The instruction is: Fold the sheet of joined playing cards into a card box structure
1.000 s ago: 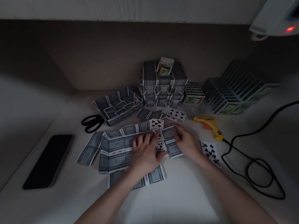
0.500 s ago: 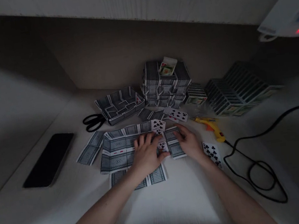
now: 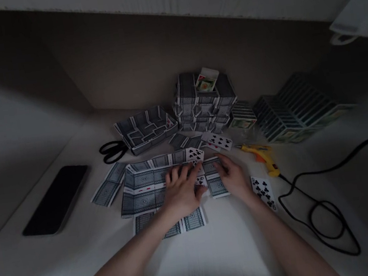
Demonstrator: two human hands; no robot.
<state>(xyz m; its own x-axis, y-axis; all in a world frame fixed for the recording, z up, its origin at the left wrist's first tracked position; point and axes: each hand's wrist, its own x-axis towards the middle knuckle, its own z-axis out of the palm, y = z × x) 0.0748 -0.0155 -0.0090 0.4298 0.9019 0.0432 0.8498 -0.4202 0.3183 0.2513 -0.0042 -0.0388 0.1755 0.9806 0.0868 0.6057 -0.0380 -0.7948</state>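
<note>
My left hand (image 3: 182,192) lies flat with fingers spread on an open-topped tray made of playing cards (image 3: 144,201), covering part of its right end. The cards' patterned grey backs face up, and some low card walls stand along the far and left sides. My right hand (image 3: 234,177) holds the right edge of a joined pair of playing cards (image 3: 215,184), thumb on top. This pair lies against the tray's right end, beside a few face-up club cards (image 3: 195,154). Under my left forearm, more joined cards (image 3: 193,219) stick out toward me.
Behind are a finished-looking card tray (image 3: 146,132), scissors (image 3: 113,152) and a stacked card structure (image 3: 204,102) topped by a small box. A yellow glue gun (image 3: 261,156) with black cord lies right, near a nine of clubs (image 3: 263,193). A phone (image 3: 57,201) lies left.
The camera view has shifted slightly. Both hands stay in nearly the same place on the cards, and nothing has been picked up or let go.
</note>
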